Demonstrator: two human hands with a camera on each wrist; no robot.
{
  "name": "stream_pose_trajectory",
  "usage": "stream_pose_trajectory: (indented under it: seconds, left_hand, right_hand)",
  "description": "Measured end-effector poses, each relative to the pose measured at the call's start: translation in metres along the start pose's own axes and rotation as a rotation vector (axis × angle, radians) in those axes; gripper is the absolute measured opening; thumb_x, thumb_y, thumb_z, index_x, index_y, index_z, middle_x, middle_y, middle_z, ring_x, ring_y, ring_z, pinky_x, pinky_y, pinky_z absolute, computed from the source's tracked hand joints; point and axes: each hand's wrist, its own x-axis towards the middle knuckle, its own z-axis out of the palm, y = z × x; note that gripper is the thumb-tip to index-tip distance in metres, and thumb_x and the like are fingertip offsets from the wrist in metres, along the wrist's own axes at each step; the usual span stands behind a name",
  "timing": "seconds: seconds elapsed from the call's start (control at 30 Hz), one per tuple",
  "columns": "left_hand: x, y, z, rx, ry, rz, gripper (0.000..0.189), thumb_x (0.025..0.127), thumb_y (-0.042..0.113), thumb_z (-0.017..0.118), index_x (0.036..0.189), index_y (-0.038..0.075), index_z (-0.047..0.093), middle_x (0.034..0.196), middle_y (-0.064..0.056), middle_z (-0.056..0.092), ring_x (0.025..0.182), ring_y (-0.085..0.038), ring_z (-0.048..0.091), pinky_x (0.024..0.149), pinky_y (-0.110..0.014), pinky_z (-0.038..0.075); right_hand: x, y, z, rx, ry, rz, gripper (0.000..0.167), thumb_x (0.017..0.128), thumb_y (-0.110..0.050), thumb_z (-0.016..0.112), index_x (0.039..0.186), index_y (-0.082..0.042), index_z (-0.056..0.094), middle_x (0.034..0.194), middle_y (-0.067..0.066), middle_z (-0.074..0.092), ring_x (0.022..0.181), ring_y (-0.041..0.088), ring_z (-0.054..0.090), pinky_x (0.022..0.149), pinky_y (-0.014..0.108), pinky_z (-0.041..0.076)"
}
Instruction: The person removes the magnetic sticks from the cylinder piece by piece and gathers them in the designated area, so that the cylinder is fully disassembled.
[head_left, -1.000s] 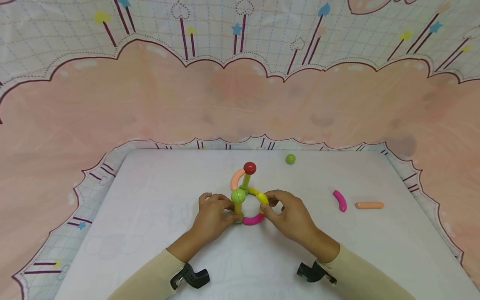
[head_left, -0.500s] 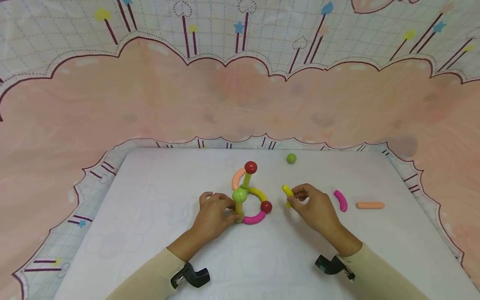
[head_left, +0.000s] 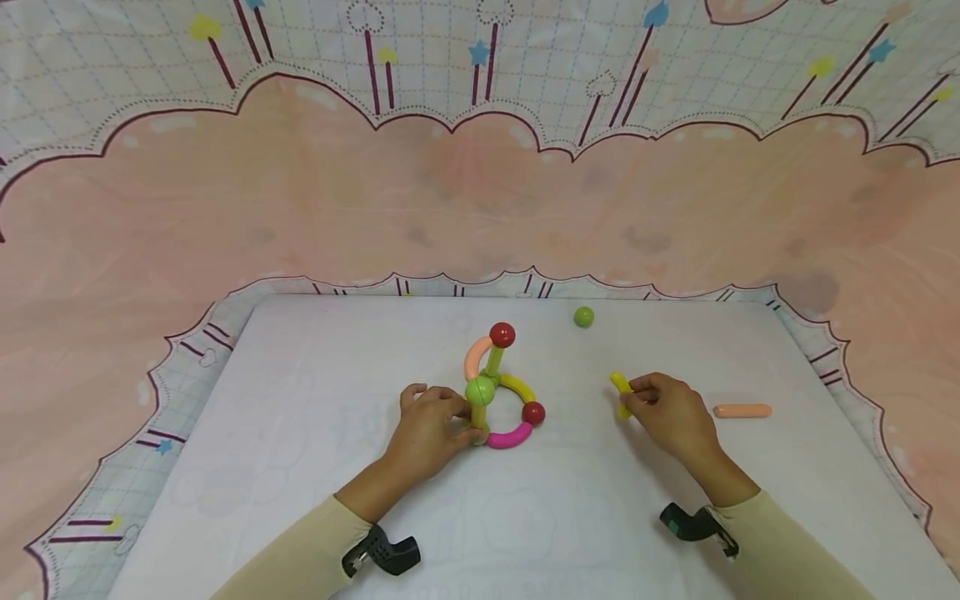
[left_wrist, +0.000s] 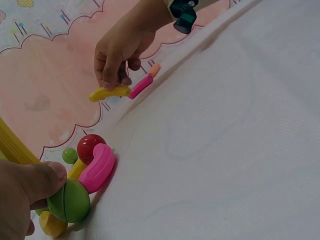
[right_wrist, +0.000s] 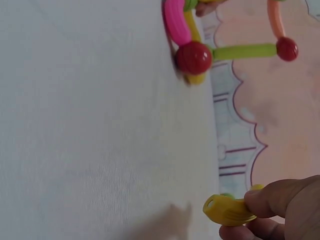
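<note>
My left hand (head_left: 429, 427) pinches the lower green ball (left_wrist: 75, 201) of a toy built from coloured sticks and balls. The toy has a ring of a yellow curved stick (head_left: 517, 387), a red ball (head_left: 533, 413) and a magenta curved stick (head_left: 508, 437). Above the ring stand a green stick (head_left: 495, 361), a peach curved stick (head_left: 473, 358) and another red ball (head_left: 502, 335). To the right, apart from the toy, my right hand (head_left: 673, 419) pinches a loose yellow curved stick (right_wrist: 229, 210) between thumb and fingers.
A loose green ball (head_left: 583, 317) lies near the far table edge. A straight peach stick (head_left: 742, 411) lies right of my right hand. In the left wrist view, a loose magenta curved stick (left_wrist: 141, 87) shows; the right hand hides it in the head view.
My right hand has taken the yellow curved stick off beside the ring's red ball and carried it right, now in front of the loose magenta stick. My left hand has stayed on the toy.
</note>
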Motion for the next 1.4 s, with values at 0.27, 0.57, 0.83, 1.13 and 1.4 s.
stream_pose_trajectory:
  seconds: [0.27,0.57,0.83,1.13,1.4]
  left_hand:
    - [0.0,0.001,0.001,-0.001,-0.004,-0.009,0.028,0.074,0.03,0.094,0.093,0.016,0.079,0.087,0.009,0.074,0.105,-0.016,0.062,0.108,-0.056,0.023]
    - [0.0,0.0,0.001,-0.021,0.003,-0.011,0.027,0.074,0.031,0.094,0.092,0.017,0.079,0.086,0.01,0.073,0.103,-0.015,0.061,0.108,-0.054,0.023]
    - [-0.001,-0.001,0.001,0.006,0.001,-0.008,0.028,0.074,0.031,0.094,0.093,0.016,0.079,0.087,0.009,0.073,0.104,-0.015,0.062,0.109,-0.055,0.023]
    - [-0.001,-0.002,0.001,-0.012,-0.006,-0.017,0.027,0.075,0.032,0.093,0.091,0.016,0.078,0.087,0.01,0.073,0.105,-0.015,0.061,0.109,-0.054,0.023]
    - [-0.001,-0.002,0.001,-0.023,0.001,-0.014,0.026,0.075,0.031,0.093,0.091,0.017,0.078,0.086,0.01,0.072,0.104,-0.015,0.061,0.109,-0.054,0.023]
  right_hand:
    - [0.001,0.018,-0.01,-0.041,-0.016,0.073,0.038,0.097,-0.033,0.069,0.12,-0.003,0.071,0.108,0.018,0.073,0.081,0.022,0.066,0.057,0.033,0.047]
    - [-0.001,0.033,-0.016,-0.064,-0.011,0.097,0.037,0.098,-0.03,0.066,0.122,-0.002,0.07,0.114,0.024,0.071,0.087,0.029,0.066,0.056,0.033,0.046]
    - [-0.002,0.042,-0.018,-0.082,-0.018,0.12,0.041,0.099,-0.035,0.065,0.124,-0.002,0.066,0.114,0.025,0.07,0.08,0.025,0.064,0.053,0.034,0.045]
    - [0.0,0.044,-0.02,-0.141,-0.023,0.121,0.038,0.099,-0.033,0.066,0.118,-0.001,0.066,0.11,0.021,0.072,0.081,0.028,0.066,0.051,0.035,0.045]
    - [0.001,0.045,-0.022,-0.192,0.001,0.186,0.033,0.099,-0.029,0.059,0.117,-0.001,0.066,0.103,0.018,0.07,0.065,0.023,0.057,0.047,0.036,0.042]
